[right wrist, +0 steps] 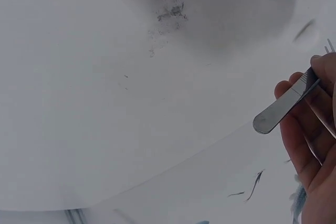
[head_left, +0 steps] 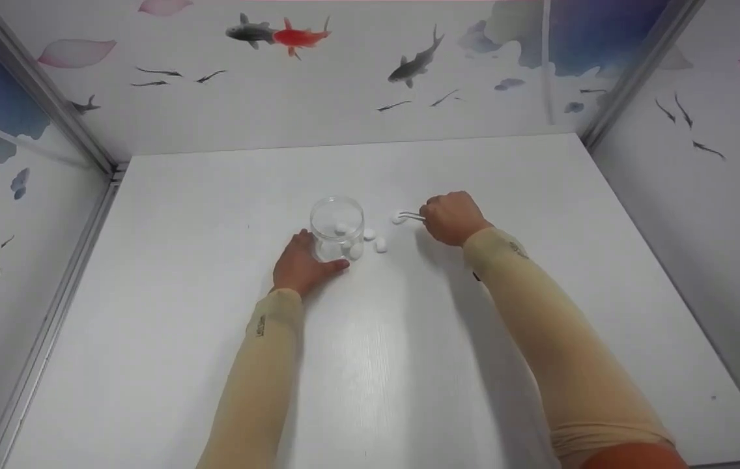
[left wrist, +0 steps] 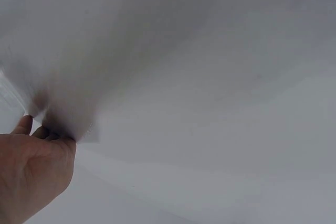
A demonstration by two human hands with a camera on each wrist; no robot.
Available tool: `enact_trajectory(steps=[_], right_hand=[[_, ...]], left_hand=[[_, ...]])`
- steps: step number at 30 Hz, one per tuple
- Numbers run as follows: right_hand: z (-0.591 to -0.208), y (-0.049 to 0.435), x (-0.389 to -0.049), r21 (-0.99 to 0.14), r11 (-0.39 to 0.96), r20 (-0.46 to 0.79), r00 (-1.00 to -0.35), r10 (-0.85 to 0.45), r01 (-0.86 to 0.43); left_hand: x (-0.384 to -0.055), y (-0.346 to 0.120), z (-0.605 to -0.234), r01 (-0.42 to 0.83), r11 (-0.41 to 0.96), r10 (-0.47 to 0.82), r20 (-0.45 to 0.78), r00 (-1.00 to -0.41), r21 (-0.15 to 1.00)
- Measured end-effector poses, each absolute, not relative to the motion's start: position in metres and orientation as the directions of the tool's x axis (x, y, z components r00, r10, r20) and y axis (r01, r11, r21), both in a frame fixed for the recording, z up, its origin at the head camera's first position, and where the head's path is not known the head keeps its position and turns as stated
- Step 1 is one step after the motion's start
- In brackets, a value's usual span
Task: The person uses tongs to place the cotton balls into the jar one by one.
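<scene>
Left hand (head_left: 302,266) holding clear jar (head_left: 326,247); right hand (head_left: 455,217) pinching tweezers (right wrist: 286,103), apparently touching white piece (head_left: 397,220)

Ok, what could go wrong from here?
The white piece at the tips of the tweezers in the right hand might slip away, as those tips are slim. Two loose pieces lie beside the clear jar, so a leftward sweep could knock them. The left hand holds the jar; a jerk could tip it.

Booth-like workspace: fish-decorated panels (head_left: 344,98) around a white table (head_left: 181,208).
</scene>
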State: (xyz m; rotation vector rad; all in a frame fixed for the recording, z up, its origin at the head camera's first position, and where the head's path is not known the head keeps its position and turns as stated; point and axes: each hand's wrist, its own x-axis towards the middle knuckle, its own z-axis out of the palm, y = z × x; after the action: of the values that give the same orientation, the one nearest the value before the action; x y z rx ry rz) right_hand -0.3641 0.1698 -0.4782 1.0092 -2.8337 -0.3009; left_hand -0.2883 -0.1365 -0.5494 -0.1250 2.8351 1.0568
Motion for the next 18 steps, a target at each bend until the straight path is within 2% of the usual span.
enact_trajectory(steps=[18], right_hand=[[-0.494,0.161,-0.368,0.2,0.751,0.007,-0.765,-0.643,-0.629]], left_hand=[[-0.288,-0.137,-0.55,-0.12,0.757,-0.046,-0.131,-0.99,0.643]])
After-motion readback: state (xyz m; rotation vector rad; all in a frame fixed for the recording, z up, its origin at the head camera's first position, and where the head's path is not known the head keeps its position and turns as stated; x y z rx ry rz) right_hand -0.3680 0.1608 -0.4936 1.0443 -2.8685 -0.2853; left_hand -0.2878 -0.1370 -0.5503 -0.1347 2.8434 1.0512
